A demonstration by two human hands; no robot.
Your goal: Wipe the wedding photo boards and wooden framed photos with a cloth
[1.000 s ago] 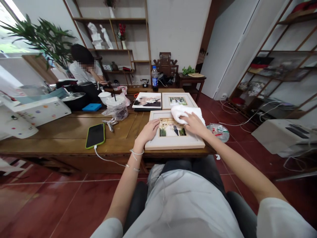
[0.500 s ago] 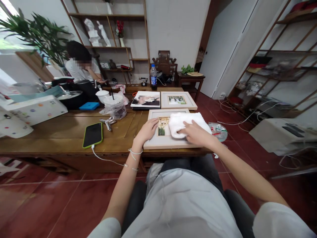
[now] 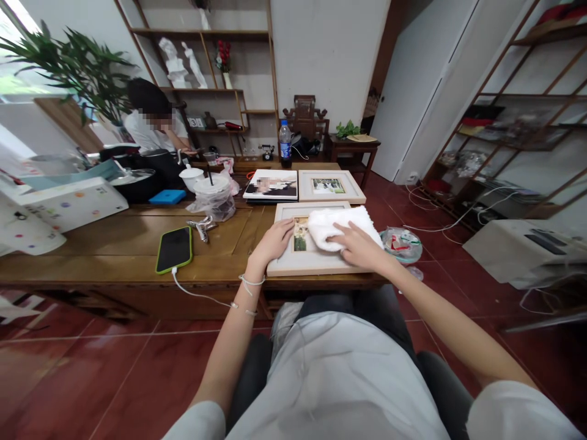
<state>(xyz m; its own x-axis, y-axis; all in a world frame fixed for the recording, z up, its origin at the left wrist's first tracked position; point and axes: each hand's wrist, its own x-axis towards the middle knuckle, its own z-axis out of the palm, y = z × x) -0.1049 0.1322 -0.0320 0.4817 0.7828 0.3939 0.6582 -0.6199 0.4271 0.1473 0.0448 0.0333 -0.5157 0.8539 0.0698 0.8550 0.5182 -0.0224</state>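
Observation:
A white picture frame (image 3: 312,264) with a small photo (image 3: 301,234) in its middle lies flat at the table's front edge. On the frame's left side rests my left hand (image 3: 276,239), fingers stretched out, with nothing held. My right hand (image 3: 356,243) presses a folded white towel (image 3: 337,221) onto the frame; its fingers grip the towel's near side. The towel covers the frame's right part and some of the photo. Just behind, a second white frame (image 3: 353,191) and a photo panel (image 3: 271,192) lie side by side.
A phone (image 3: 174,249) on a charging cable, a metal piece (image 3: 202,228), a bagged cup (image 3: 214,198) and a blue box (image 3: 167,197) are to the left. A bottle (image 3: 285,146) stands at the back. Another person (image 3: 151,125) sits far left. A bin (image 3: 402,245) stands right of the table.
My right hand and the towel have slid a little to the left across the frame, covering slightly more of the photo. My left hand stays in place on the frame.

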